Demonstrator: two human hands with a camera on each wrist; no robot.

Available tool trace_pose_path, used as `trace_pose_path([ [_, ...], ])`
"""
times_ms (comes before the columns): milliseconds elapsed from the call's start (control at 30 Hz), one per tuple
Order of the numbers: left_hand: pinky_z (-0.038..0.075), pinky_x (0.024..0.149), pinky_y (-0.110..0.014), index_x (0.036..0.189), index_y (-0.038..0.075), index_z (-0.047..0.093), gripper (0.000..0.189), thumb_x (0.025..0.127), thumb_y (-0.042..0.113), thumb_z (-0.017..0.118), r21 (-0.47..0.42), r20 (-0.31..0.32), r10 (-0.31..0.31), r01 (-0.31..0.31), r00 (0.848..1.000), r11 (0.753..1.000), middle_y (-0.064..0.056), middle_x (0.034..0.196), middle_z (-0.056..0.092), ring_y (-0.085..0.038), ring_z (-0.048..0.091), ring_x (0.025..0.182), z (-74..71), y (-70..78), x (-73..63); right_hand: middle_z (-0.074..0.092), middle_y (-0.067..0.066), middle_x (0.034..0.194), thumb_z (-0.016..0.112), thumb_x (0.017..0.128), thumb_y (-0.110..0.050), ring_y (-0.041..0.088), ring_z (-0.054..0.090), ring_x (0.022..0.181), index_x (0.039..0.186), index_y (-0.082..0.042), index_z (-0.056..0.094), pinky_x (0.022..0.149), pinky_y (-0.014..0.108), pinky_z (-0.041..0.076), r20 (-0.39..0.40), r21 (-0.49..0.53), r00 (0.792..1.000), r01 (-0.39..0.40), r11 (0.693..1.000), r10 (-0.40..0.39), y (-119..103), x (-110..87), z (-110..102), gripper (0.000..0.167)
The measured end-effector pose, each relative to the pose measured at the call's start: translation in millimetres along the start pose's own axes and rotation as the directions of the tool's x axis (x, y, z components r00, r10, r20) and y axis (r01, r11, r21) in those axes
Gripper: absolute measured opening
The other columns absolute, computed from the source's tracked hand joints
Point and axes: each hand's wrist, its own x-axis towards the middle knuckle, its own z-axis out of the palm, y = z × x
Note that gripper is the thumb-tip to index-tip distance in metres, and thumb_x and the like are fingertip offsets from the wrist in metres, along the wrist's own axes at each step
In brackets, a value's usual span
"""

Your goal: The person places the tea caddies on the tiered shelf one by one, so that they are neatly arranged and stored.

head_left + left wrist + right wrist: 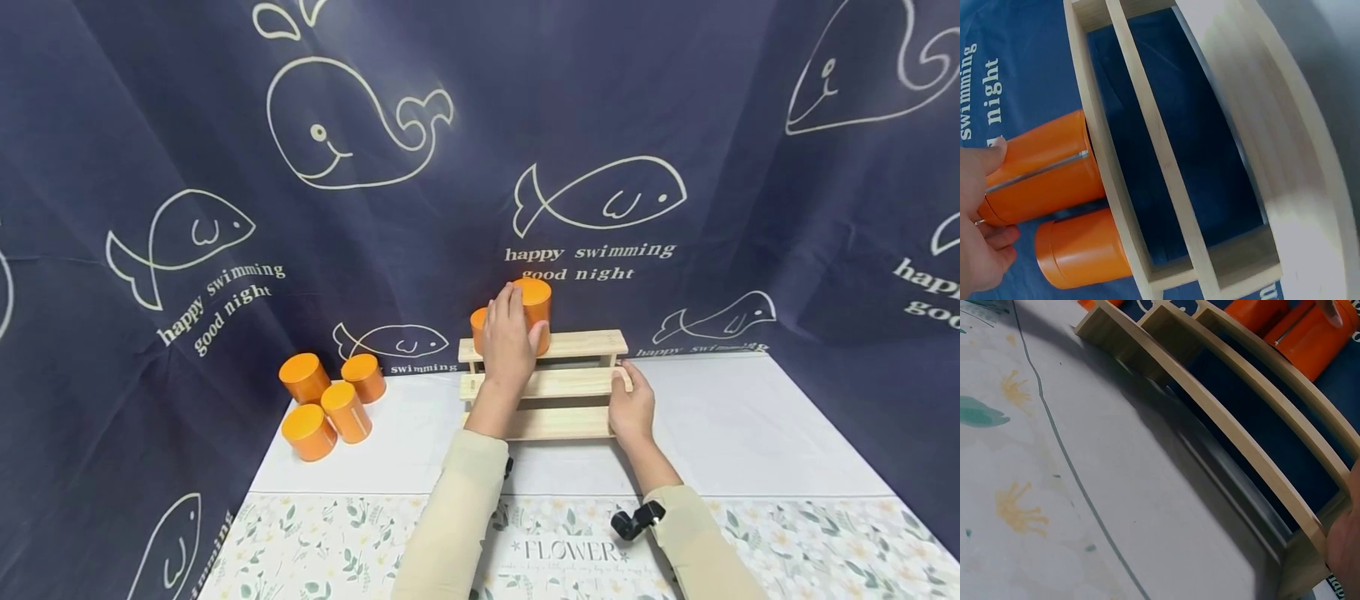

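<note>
A pale three-tier wooden rack (566, 383) stands at the back of the table. On its top tier are two orange cylindrical canisters, a taller one (536, 302) and a smaller one (477, 330) to its left. My left hand (508, 340) grips the taller canister near its lid, thumb on one side and fingers on the other, as the left wrist view shows. Its base meets the top slat, close beside the smaller canister (1085, 250). With my right hand (632, 407) I hold the rack's right end, around the middle and lower tiers; the right wrist view catches only part of that hand (1342, 544).
Several more orange canisters (347, 412) stand in a cluster on the table's left side. A dark blue curtain (480, 108) with fish drawings hangs right behind the rack. A flower-print mat (360, 533) covers the table's front.
</note>
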Motion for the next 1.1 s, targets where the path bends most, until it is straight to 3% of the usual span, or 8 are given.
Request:
trace_pose_path([
  [200, 0.042, 0.125, -0.047, 0.153, -0.002, 0.047, 0.078, 0.092, 0.030, 0.083, -0.004, 0.021, -0.031, 0.031, 0.999, 0.999, -0.018, 0.158, 0.053, -0.033, 0.055, 0.144, 0.7, 0.9, -1.3, 0.042, 0.027, 0.164, 0.042, 0.112, -0.019, 0.043, 0.032, 0.159, 0.158, 0.002, 0.042, 0.132, 0.056, 0.026, 0.001, 0.000, 1.000, 0.005, 1.000, -0.005, 0, 0.9, 0, 0.050],
  [433, 0.037, 0.128, -0.048, 0.159, -0.003, 0.039, 0.084, 0.093, 0.029, 0.082, 0.003, 0.078, -0.018, 0.017, 0.997, 1.000, -0.019, 0.162, 0.048, -0.035, 0.051, 0.148, -2.5, 1.6, 1.0, 0.044, 0.027, 0.163, 0.043, 0.112, -0.019, 0.043, 0.033, 0.159, 0.157, 0.003, 0.044, 0.132, 0.056, 0.026, -0.029, 0.012, 0.999, 0.018, 1.000, -0.017, 1, 1.2, 0, 0.050],
  [567, 0.035, 0.129, -0.048, 0.162, -0.003, 0.033, 0.089, 0.094, 0.031, 0.081, -0.021, 0.102, -0.033, 0.035, 0.994, 0.999, -0.019, 0.165, 0.045, -0.036, 0.045, 0.154, -5.9, 0.2, 0.1, 0.042, 0.027, 0.164, 0.042, 0.113, -0.019, 0.042, 0.033, 0.159, 0.159, 0.002, 0.041, 0.132, 0.055, 0.027, -0.006, 0.015, 1.000, -0.001, 1.000, 0.001, 0, -2.1, 0, 0.050],
  [700, 0.036, 0.129, -0.049, 0.162, -0.002, 0.033, 0.090, 0.094, 0.029, 0.082, -0.040, 0.066, -0.013, 0.016, 0.998, 0.999, -0.019, 0.165, 0.045, -0.036, 0.043, 0.155, -12.4, -0.1, 2.0, 0.043, 0.027, 0.164, 0.041, 0.113, -0.019, 0.042, 0.034, 0.158, 0.159, 0.003, 0.040, 0.131, 0.055, 0.028, -0.008, 0.008, 1.000, 0.009, 1.000, -0.009, -2, -1.8, 0, 0.050],
  [867, 0.039, 0.127, -0.051, 0.158, 0.001, 0.043, 0.082, 0.091, 0.024, 0.084, -0.056, 0.010, 0.013, -0.012, 1.000, 0.998, -0.018, 0.157, 0.054, -0.037, 0.048, 0.151, -21.6, -1.0, 4.5, 0.042, 0.027, 0.165, 0.040, 0.113, -0.021, 0.042, 0.033, 0.159, 0.159, 0.003, 0.040, 0.131, 0.056, 0.027, -0.009, 0.001, 1.000, 0.024, 1.000, -0.024, -4, 1.6, -1, 0.051],
  [1100, 0.037, 0.127, -0.055, 0.152, 0.002, 0.052, 0.071, 0.092, 0.024, 0.083, -0.134, -0.009, -0.014, 0.012, 1.000, 0.991, -0.018, 0.154, 0.056, -0.040, 0.047, 0.151, -33.0, -8.4, -7.6, 0.041, 0.026, 0.165, 0.041, 0.113, -0.020, 0.042, 0.031, 0.160, 0.159, 0.001, 0.040, 0.132, 0.056, 0.025, -0.003, 0.004, 1.000, -0.002, 1.000, 0.002, -2, 0.4, -1, 0.051],
])
